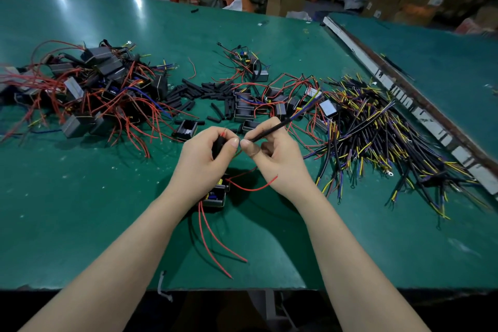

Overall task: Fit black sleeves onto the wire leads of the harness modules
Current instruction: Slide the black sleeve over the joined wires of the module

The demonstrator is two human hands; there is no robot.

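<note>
Harness module (215,195) sat on the green table (80,197) under the wrists; light, rigid. Left hand (207,155) pinched a short black sleeve (217,146): soft, slippery. Right hand (272,153) pinched a limp black lead (272,131) near its tip, the best hold.

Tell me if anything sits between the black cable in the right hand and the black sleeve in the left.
Nothing visible does. The right hand pinches the black cable, its tip right beside the black sleeve that the left hand grips; only the fingertips meet there.
</note>
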